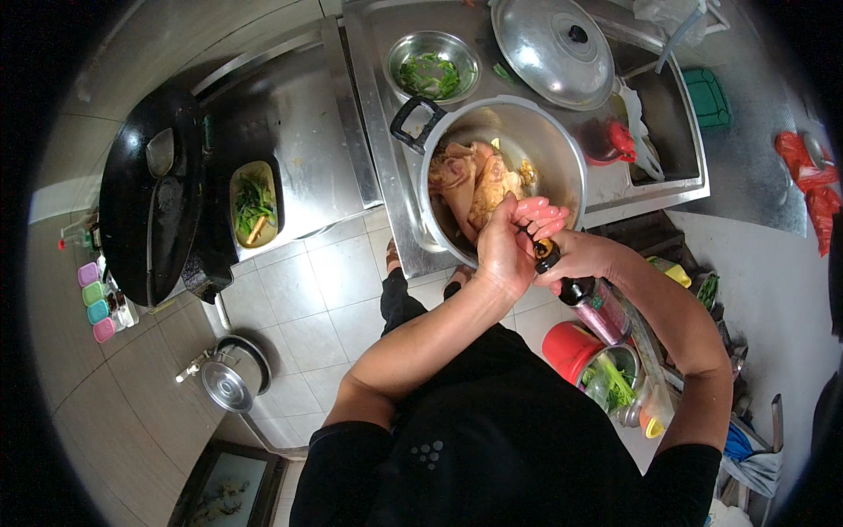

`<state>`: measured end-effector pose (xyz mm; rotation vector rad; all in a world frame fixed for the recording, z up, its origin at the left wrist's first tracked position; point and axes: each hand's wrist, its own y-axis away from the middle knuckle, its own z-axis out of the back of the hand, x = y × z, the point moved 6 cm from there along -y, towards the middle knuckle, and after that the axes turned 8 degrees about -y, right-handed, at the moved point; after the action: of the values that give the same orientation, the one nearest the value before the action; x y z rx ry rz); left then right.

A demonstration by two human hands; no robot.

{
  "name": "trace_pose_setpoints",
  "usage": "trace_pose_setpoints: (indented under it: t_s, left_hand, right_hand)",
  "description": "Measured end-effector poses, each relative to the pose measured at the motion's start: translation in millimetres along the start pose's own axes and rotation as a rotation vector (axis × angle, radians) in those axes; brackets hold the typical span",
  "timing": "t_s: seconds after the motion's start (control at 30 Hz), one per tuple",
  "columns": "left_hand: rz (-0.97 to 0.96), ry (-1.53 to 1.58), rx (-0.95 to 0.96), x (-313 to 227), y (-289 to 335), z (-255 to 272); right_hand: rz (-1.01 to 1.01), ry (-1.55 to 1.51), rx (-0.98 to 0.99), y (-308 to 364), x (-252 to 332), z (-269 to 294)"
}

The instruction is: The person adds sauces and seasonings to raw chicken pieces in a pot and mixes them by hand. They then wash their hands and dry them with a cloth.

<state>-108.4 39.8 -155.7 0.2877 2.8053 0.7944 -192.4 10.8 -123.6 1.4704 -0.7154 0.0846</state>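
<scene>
A black shirt (518,422) nearest; beyond it, the right hand (578,255) grips a glossy cylindrical bottle (599,312), long axis slanting, neck (546,256) pointing far-left toward a round metal pot (562,162). The left hand (502,246) cups, open, beside that neck.

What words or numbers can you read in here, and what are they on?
No words or numbers can be read clearly.
Bottle label: its markings are too small and blurred to read.
Black shirt: just a cluster of pale dots, no letters that I can see.
</scene>
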Motion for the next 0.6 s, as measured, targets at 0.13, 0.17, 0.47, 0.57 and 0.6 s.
trace_pose_setpoints:
  t_s: [0.13,0.17,0.47,0.57,0.6]
  left_hand:
    - [0.006,-0.019,-0.021,0.5,-0.3,2.1]
    - [0.01,-0.019,-0.024,0.8,-0.5,2.6]
    - [0.035,0.071,-0.01,-5.1,3.5,-10.2]
    - [0.084,0.121,0.155,-13.8,7.3,-26.0]
    - [0.118,0.115,0.174,-17.3,7.7,-28.2]
  right_hand:
    - [-0.006,-0.002,0.0,1.3,3.4,-1.4]
    - [-0.035,0.019,-0.015,1.0,2.0,-0.7]
    - [0.121,0.063,-0.012,6.7,6.1,0.7]
    - [0.223,0.024,-0.057,21.4,13.8,5.2]
    - [0.199,0.053,-0.066,26.9,14.0,7.1]
